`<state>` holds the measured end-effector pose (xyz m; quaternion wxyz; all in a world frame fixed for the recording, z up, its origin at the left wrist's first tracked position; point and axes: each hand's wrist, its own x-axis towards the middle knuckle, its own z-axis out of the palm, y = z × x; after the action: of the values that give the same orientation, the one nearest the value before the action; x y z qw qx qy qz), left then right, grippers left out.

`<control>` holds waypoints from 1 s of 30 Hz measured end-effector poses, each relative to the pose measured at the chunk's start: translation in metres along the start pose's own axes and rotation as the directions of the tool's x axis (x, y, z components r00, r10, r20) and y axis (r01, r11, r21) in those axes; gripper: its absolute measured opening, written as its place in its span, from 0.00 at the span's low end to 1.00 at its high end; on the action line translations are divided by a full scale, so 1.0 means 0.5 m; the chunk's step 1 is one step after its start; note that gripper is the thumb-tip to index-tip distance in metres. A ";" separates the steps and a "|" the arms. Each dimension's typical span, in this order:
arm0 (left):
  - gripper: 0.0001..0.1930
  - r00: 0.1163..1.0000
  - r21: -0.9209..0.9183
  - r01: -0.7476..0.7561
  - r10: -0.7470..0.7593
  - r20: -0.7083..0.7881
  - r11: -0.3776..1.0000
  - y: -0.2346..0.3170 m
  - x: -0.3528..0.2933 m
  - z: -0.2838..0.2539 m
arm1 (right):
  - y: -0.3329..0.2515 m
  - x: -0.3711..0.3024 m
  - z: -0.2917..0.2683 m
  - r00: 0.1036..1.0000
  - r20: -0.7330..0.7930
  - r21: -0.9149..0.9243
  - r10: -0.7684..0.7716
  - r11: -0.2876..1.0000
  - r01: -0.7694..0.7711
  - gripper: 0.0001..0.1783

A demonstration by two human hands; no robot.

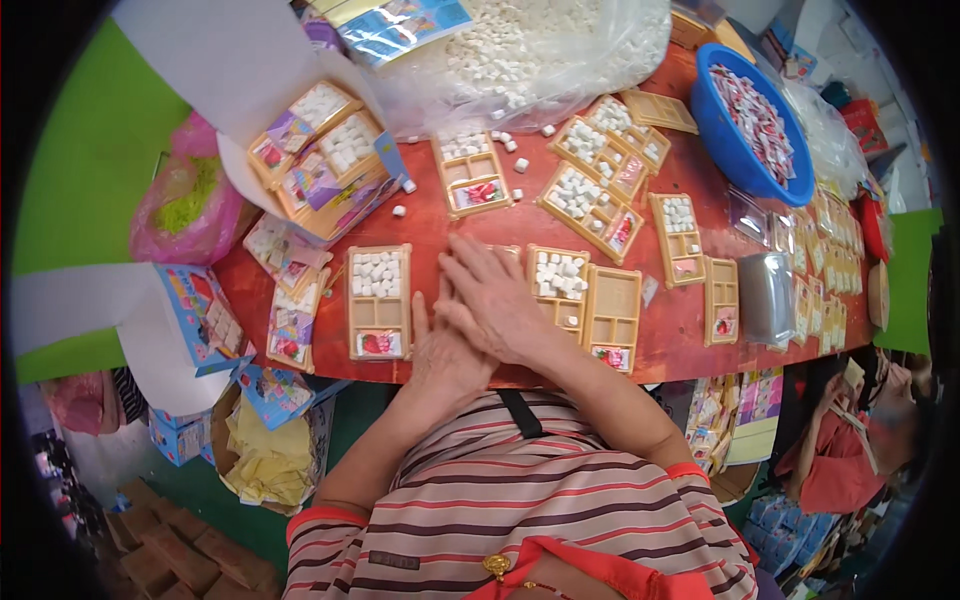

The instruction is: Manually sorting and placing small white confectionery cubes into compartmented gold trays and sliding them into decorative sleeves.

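Crossing right hand (500, 310) over left hand (445, 350) near the edge of the surface (425, 222), with right fingers (474, 262) nearly straight, gripping nothing visible. Covering part of the left hand, impossible to read for grip, and most of a tan tray (513, 249), between partly filled trays (366, 312).

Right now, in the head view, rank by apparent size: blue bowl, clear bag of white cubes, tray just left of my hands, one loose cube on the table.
1. Clear bag
2. Blue bowl
3. Tray
4. Loose cube
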<state>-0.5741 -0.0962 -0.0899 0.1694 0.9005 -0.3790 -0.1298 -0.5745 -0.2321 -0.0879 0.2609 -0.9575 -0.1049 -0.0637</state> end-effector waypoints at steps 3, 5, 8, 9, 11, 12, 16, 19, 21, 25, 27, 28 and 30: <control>0.39 0.999 -0.078 -0.027 0.024 -0.030 0.997 0.008 -0.031 0.010 | 0.007 0.017 0.006 0.995 0.013 -0.030 0.101 0.994 -0.101 0.32; 0.36 0.997 -0.076 -0.040 0.034 -0.070 0.996 0.001 -0.054 0.003 | -0.001 0.021 0.018 0.994 0.003 -0.004 0.107 0.994 -0.107 0.32; 0.27 0.977 -0.118 -0.119 0.096 -0.188 0.986 -0.004 -0.079 -0.022 | -0.011 0.017 0.034 0.995 -0.038 -0.146 0.093 0.984 -0.097 0.33; 0.27 0.977 -0.121 -0.114 0.090 -0.192 0.986 -0.008 -0.088 -0.026 | -0.012 0.016 0.034 0.996 -0.033 -0.148 0.088 0.985 -0.092 0.33; 0.22 0.959 -0.246 -0.168 0.100 -0.265 0.955 -0.025 -0.110 -0.034 | -0.013 0.015 0.033 0.997 -0.048 -0.204 0.056 0.977 -0.064 0.34; 0.22 0.959 -0.247 -0.165 0.096 -0.267 0.955 -0.031 -0.114 -0.041 | -0.012 0.015 0.033 0.998 -0.045 -0.205 0.052 0.977 -0.060 0.34; 0.20 0.876 -0.263 -0.221 0.073 -0.476 0.939 -0.056 -0.106 -0.085 | -0.013 0.019 0.034 0.997 -0.074 -0.306 0.021 0.951 -0.043 0.34; 0.25 0.882 -0.074 -0.117 0.069 -0.466 0.990 -0.090 -0.084 -0.102 | -0.017 0.024 0.029 0.997 -0.072 -0.347 0.009 0.937 -0.034 0.33; 0.31 0.932 0.110 0.097 -0.051 -0.359 0.989 -0.109 -0.063 -0.101 | -0.022 0.026 0.021 0.997 -0.076 -0.372 -0.002 0.928 -0.027 0.32; 0.35 0.947 0.122 0.152 -0.109 -0.301 0.981 -0.143 -0.051 -0.048 | -0.045 0.013 0.020 0.995 -0.025 -0.412 -0.093 0.908 0.075 0.32; 0.35 0.948 0.133 0.145 -0.099 -0.304 0.981 -0.146 -0.047 -0.046 | -0.053 0.003 0.027 0.996 0.012 -0.394 -0.093 0.915 0.090 0.32; 0.36 0.946 0.145 0.146 -0.095 -0.310 0.979 -0.146 -0.046 -0.046 | -0.056 -0.003 0.032 0.998 0.014 -0.326 -0.068 0.943 0.069 0.32; 0.35 0.948 0.143 0.146 -0.097 -0.303 0.979 -0.147 -0.048 -0.045 | -0.057 -0.004 0.030 1.000 0.014 -0.264 -0.017 0.964 0.021 0.34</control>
<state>-0.5355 -0.0257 -0.0963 0.1412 0.9422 -0.3026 0.0269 -0.5822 -0.2007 -0.0871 0.1297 -0.9831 -0.1062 -0.0740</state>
